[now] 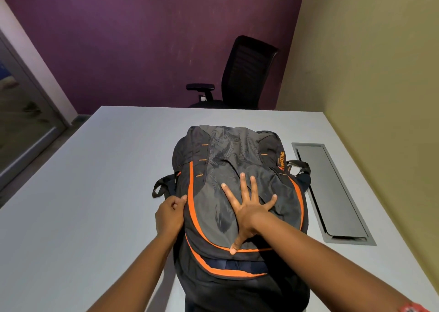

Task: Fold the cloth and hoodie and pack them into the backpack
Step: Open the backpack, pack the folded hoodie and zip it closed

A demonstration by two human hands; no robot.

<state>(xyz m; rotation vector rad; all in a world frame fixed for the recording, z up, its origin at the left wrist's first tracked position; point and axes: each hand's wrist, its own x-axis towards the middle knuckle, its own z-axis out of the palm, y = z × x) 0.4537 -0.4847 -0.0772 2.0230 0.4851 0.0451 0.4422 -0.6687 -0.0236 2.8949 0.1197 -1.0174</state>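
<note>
A black and grey backpack (228, 150) with orange piping lies flat on the white table (95, 169), front panel up. My right hand (247, 207) presses on the front panel with fingers spread and straight. My left hand (169, 214) grips the backpack's left edge, fingers curled at the side seam; what it pinches there is hidden. A narrow gap at the near end of the bag shows dark blue fabric (237, 264) inside. No separate cloth or hoodie lies in view.
A grey cable hatch (332, 193) is set into the table right of the bag. A black office chair (244, 74) stands behind the table against the purple wall. A glass door is at far left.
</note>
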